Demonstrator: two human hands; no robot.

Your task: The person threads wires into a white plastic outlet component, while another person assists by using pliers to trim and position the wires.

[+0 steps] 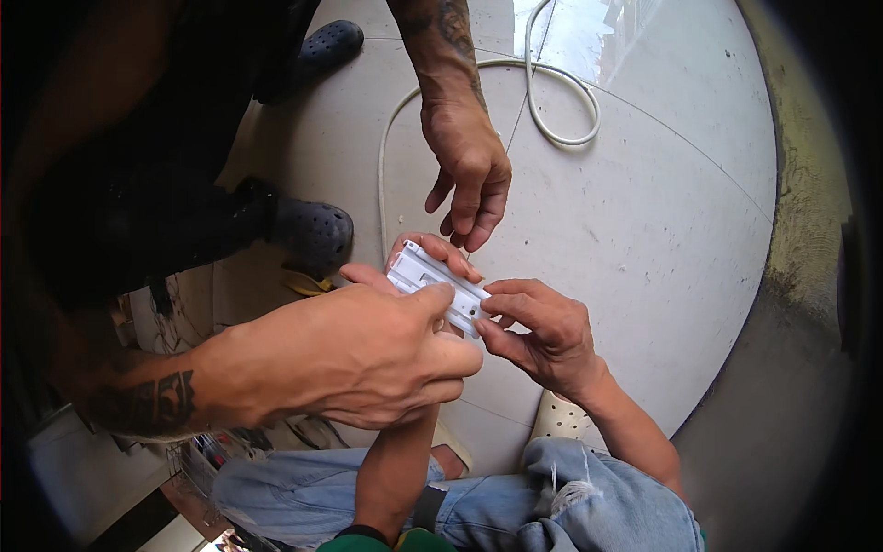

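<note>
The white slotted plastic mounting plate (463, 302) is held tilted above the tiled floor (662, 239), between the wearer's two hands. The left hand (449, 254) supports it from below, fingers curled over the far long edge and touching it. The right hand (544, 337) pinches the near-right end between thumb and fingertips; these are closed to the thickness of the part.

A co-worker's tattooed-arm hand (354, 354) reaches across from the left, its thumb resting on the plate face, remaining fingers folded. The co-worker's other hand (467, 170) hangs apart from the plate, fingers loosely bent and holding nothing visible.

The reaching hand hides the left palm and wrist and the plate's near-left edge. The plate's underside is out of sight. The white cable (383, 175) is cut off at the upper border.
</note>
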